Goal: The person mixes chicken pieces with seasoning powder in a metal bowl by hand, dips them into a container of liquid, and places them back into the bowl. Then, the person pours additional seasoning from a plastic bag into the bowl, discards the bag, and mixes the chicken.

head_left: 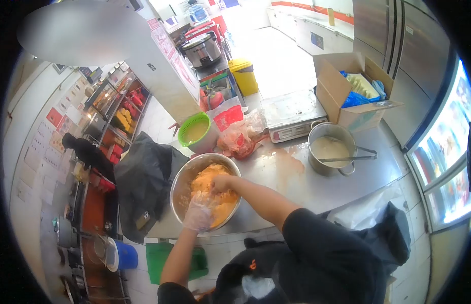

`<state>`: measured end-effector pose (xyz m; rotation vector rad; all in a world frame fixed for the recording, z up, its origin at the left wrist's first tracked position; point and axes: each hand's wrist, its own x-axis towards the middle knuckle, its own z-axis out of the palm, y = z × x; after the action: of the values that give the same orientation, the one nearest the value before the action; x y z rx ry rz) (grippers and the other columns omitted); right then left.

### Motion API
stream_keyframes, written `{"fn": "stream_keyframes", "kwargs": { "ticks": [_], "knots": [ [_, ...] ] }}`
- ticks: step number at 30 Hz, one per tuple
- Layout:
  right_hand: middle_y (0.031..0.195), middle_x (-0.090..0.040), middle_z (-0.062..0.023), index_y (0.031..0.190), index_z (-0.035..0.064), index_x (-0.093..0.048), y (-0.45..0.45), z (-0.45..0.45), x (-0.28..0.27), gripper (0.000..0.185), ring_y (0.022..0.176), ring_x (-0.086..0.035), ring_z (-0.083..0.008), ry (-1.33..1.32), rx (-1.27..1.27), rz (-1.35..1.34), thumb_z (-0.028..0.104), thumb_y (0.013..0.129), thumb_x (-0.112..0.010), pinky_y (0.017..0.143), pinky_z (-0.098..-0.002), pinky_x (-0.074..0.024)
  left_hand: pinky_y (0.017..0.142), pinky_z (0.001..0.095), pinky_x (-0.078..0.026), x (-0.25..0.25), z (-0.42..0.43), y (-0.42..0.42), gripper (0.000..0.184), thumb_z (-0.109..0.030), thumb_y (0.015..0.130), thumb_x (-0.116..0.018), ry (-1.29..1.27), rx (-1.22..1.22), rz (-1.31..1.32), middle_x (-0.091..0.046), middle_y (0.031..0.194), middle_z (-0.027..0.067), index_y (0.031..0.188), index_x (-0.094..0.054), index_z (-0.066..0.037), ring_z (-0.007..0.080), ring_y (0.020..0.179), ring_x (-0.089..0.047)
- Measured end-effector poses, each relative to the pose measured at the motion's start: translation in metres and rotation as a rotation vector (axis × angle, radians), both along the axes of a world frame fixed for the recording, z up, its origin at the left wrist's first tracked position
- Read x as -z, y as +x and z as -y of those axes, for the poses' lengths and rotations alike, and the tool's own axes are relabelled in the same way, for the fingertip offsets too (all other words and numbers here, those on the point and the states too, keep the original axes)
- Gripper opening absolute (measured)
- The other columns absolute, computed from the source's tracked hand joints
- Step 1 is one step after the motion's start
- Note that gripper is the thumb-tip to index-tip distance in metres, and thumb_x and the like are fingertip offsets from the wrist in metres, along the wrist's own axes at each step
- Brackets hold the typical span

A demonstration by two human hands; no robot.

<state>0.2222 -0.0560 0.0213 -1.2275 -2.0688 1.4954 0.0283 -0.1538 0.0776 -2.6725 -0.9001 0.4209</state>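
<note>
Black fabric of the wearer's short-sleeved top (327, 258) fills the lower right foreground, its sleeves ending above two bare forearms. Beyond it stretches a stainless-steel worktable (286, 187), wet and stained pale brown toward its middle. Black plastic sheeting (144, 177) drapes over its left end; an open cardboard box (331, 91) stands at the far right, next to a flat-topped weighing scale (291, 109).

Near the table's front edge, left of centre, sits a wide steel mixing bowl (182, 191). To its right, well apart, is a two-handled metal pot (321, 166) with pale contents and a long utensil across it. Just behind the bowl are a clear plastic bag (240, 139) with red contents and a bright-green strainer (183, 136).

Inside the bowl lies an orange mixture (225, 209), moist, lumpy and heaped unevenly. Both hands touch it. The left hand (199, 210), in a clear plastic glove, presses in at the near side, fingers too hidden to tell how far open. The right hand (223, 183) has its fingers curled down into the heap; whether they grip any is unclear.
</note>
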Motion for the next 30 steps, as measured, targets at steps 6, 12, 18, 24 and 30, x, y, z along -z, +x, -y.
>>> {"fn": "stream_keyframes", "kwargs": {
  "ticks": [6,12,18,24,30],
  "knots": [
    [0.072,-0.07,-0.0045,0.09,0.0085,-0.077,-0.006,-0.01,0.003,0.021,0.062,-0.064,-0.0146,0.068,0.098,0.101,0.027,0.081,-0.074,0.055,-0.0312,-0.0514,0.119,0.0505,-0.022,0.003,-0.001,-0.014,0.059,-0.039,0.089,-0.058,-0.021,0.016,0.067,-0.046,0.147,0.0187,0.143,-0.05,-0.016,0.0397,0.137,-0.038],
    [0.074,-0.072,-0.007,0.08,0.0068,-0.078,-0.018,-0.002,0.001,0.021,0.062,-0.065,-0.0182,-0.026,0.052,-0.004,0.028,0.08,-0.077,0.056,-0.0343,-0.0511,0.117,0.0525,-0.024,-0.001,0.001,-0.012,0.058,-0.04,0.089,-0.061,-0.048,-0.02,0.153,-0.044,0.148,0.0199,0.14,-0.052,-0.014,0.0429,0.137,-0.038],
    [0.077,-0.073,-0.0096,0.085,0.0046,-0.077,-0.033,-0.019,0.03,0.027,0.065,-0.066,-0.0202,0.013,0.112,-0.05,0.031,0.08,-0.073,0.061,-0.0363,-0.0526,0.117,0.0538,-0.025,0.006,-0.004,-0.022,0.059,-0.039,0.088,-0.062,-0.043,-0.015,0.159,-0.042,0.15,0.0202,0.141,-0.052,-0.015,0.0448,0.136,-0.037],
    [0.091,-0.072,-0.0198,0.093,0.0022,-0.075,-0.035,-0.014,0.028,0.027,0.082,-0.069,-0.0319,0.302,0.203,0.028,0.025,0.081,-0.065,0.079,-0.0422,-0.0534,0.116,0.049,-0.027,-0.008,0.004,-0.016,0.055,-0.03,0.088,-0.061,-0.026,-0.001,0.185,-0.047,0.145,0.0198,0.138,-0.054,-0.011,0.041,0.133,-0.043],
    [0.097,-0.07,-0.0238,0.095,0.001,-0.073,-0.009,0.019,-0.013,0.03,0.09,-0.069,-0.0368,0.412,0.252,0.103,0.026,0.083,-0.061,0.085,-0.0452,-0.0522,0.118,0.0468,-0.027,-0.006,0.009,-0.016,0.051,-0.033,0.089,-0.061,-0.206,-0.236,0.362,-0.056,0.135,0.0173,0.132,-0.058,-0.007,0.034,0.13,-0.048]
  ]
}}
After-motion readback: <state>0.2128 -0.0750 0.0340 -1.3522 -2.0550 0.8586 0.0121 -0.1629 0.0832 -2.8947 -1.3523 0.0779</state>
